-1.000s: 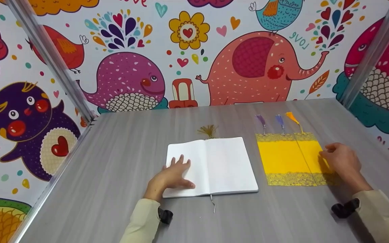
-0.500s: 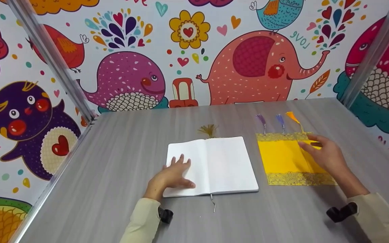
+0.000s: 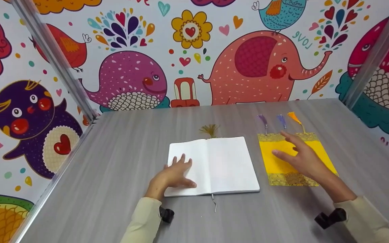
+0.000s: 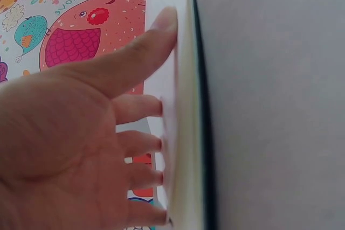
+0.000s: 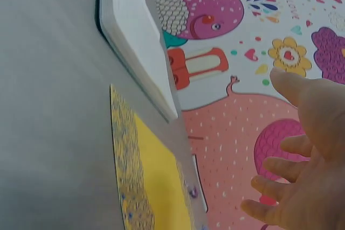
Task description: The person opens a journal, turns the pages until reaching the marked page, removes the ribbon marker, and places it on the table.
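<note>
Hold open notebook [image 3: 213,166] flat under spread left hand [image 3: 174,175]; lower open, empty right hand [image 3: 299,158] onto yellow bookmarks [image 3: 275,158], pinching one.

"LOVE" in green letters on wall mural [image 3: 300,39], beside elephant [image 3: 258,67]
</note>
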{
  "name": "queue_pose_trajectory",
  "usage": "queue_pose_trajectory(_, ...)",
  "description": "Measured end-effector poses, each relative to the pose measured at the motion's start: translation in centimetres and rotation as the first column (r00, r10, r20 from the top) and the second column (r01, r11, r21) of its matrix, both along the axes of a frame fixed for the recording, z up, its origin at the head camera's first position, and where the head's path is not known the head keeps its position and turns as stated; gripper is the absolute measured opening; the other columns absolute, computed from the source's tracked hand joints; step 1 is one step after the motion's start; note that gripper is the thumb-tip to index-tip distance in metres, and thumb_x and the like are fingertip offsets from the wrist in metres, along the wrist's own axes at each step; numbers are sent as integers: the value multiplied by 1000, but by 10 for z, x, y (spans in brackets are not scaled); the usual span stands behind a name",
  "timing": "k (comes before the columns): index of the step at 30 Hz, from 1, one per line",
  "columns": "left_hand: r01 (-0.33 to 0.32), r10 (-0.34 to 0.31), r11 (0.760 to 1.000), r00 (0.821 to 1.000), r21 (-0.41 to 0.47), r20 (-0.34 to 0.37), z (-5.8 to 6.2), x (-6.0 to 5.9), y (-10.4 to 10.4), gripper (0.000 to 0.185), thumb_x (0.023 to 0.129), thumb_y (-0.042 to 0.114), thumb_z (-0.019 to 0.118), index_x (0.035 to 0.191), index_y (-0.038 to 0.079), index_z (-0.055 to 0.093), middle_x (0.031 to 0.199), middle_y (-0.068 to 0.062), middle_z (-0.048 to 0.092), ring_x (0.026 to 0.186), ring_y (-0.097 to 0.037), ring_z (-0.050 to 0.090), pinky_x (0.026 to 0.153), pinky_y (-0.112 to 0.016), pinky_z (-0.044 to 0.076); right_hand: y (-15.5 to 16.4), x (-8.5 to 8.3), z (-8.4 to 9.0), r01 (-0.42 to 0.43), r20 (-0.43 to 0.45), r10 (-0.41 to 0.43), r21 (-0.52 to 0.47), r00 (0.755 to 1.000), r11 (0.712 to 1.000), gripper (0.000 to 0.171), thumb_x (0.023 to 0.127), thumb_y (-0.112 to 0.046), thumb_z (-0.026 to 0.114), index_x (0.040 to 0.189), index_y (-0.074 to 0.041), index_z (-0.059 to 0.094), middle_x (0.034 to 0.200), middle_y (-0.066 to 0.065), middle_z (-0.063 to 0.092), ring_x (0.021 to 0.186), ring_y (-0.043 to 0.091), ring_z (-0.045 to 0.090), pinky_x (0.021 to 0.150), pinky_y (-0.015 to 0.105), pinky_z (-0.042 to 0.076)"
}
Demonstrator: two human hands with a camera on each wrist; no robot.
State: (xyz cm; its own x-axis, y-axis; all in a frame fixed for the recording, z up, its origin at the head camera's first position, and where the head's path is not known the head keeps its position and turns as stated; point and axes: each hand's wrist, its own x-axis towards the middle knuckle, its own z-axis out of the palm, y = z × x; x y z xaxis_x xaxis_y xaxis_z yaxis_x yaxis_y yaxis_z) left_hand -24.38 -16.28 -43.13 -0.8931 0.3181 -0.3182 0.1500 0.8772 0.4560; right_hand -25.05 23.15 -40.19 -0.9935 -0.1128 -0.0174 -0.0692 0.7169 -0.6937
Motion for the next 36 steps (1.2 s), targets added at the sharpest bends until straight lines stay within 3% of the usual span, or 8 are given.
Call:
queue_pose_trajectory(7, 8, -8, 1000, 1000, 10, -1, 0, 1, 3, 91, 86, 35, 78, 157, 4, 30, 167, -25, 10, 154, -50, 5, 119, -72, 9, -21, 10, 1, -76, -31, 77, 22, 997, 997, 90, 89, -56, 67, 161, -28, 21, 165, 22, 23, 145, 53, 28, 107, 73, 33)
queue_pose_trajectory(11, 8, -8, 1000, 1000, 9, 1, 1, 1, 3, 91, 86, 35, 78, 157, 4, 30, 167, -24, 10, 154, -50, 4, 119, -72, 9, -33, 16, -1, -140, -75, 143, 48, 987, 989, 90, 87, -53, 71, 160, -30, 23, 166, 16, 26, 150, 47, 25, 111, 70, 30)
queue_pose_trajectory(17, 4, -4, 1000, 1000, 5, -10, 1, 2, 5, 91, 85, 35, 79, 156, 4, 31, 167, -25, 12, 154, -50, 6, 119, -72, 11, -51, 21, -5, -204, -71, 208, 55, 976, 977, 92, 83, -51, 76, 159, -33, 27, 166, 10, 27, 152, 40, 27, 114, 64, 32)
queue_pose_trajectory(23, -5, 5, 1000, 1000, 0, -8, 1, 2, 5, 91, 85, 35, 79, 156, 4, 32, 167, -23, 12, 154, -49, 6, 119, -71, 11, -63, 20, -11, -324, -105, 331, 80, 938, 943, 89, 84, -37, 80, 158, -24, 33, 165, 10, 30, 150, 38, 32, 115, 62, 34)
queue_pose_trajectory(30, -6, 6, 1000, 1000, -1, -10, 1, 1, 2, 91, 86, 35, 78, 157, 4, 31, 167, -24, 12, 154, -49, 6, 119, -71, 11, -76, 15, -16, -390, -54, 395, 91, 917, 916, 92, 82, -37, 82, 158, -33, 30, 165, 4, 31, 150, 34, 33, 115, 58, 36)
queue_pose_trajectory(36, 1, -1, 1000, 1000, -4, -18, 0, 0, 0, 91, 85, 35, 78, 156, 3, 32, 167, -25, 13, 153, -50, 7, 119, -71, 12, -82, 11, -25, -468, 14, 469, 86, 883, 880, 91, 82, -46, 79, 158, -30, 32, 166, 2, 29, 152, 33, 30, 117, 59, 33)
